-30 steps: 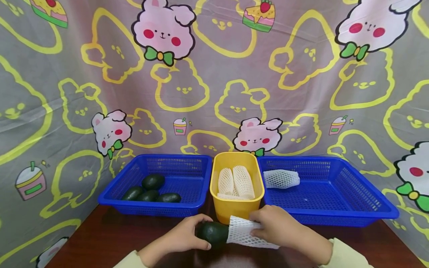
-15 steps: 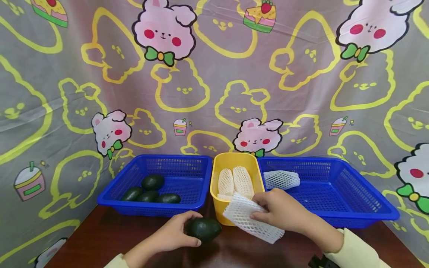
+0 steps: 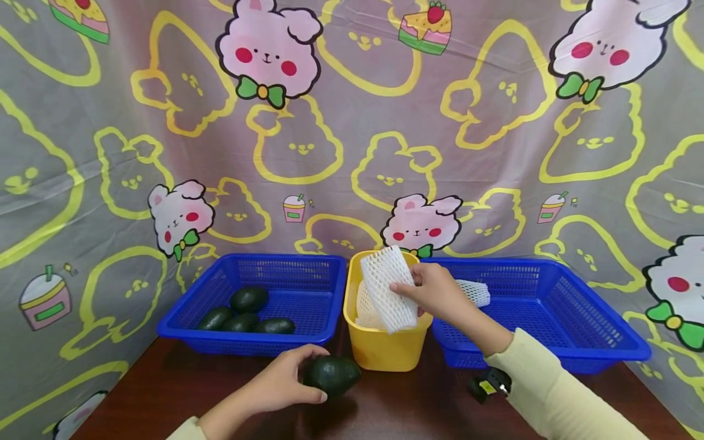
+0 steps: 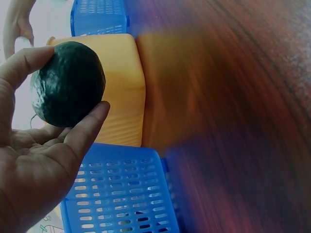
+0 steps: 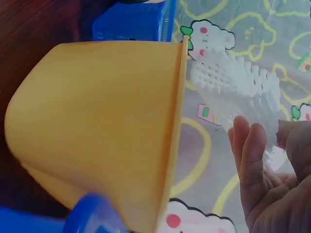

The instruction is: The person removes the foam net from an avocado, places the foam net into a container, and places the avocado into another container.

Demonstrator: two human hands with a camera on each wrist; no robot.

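My left hand [image 3: 283, 380] grips a dark green avocado [image 3: 335, 374] just above the table, in front of the yellow bin [image 3: 387, 353]. In the left wrist view its thumb and fingers wrap the near side of the avocado [image 4: 70, 85]. Over the bin's mouth, my right hand [image 3: 442, 293] pinches a white foam net sleeve [image 3: 385, 287]. That foam net sleeve [image 5: 238, 85] hangs beyond the bin's rim in the right wrist view, flattened and without fruit. Other foam net sleeves [image 3: 364, 305] lie inside the bin, partly hidden behind the held one.
Left of the bin stands a blue basket [image 3: 324, 343] with several avocados [image 3: 250, 299]. On the right, another blue basket [image 3: 594, 351] holds a net-covered piece [image 3: 477, 293], partly behind my right arm. A patterned cloth [image 3: 330, 122] hangs behind.
My right hand pulled the foam net sleeve off the avocado and carried it up and away to above the yellow bin. My left hand shifted slightly left with the avocado.
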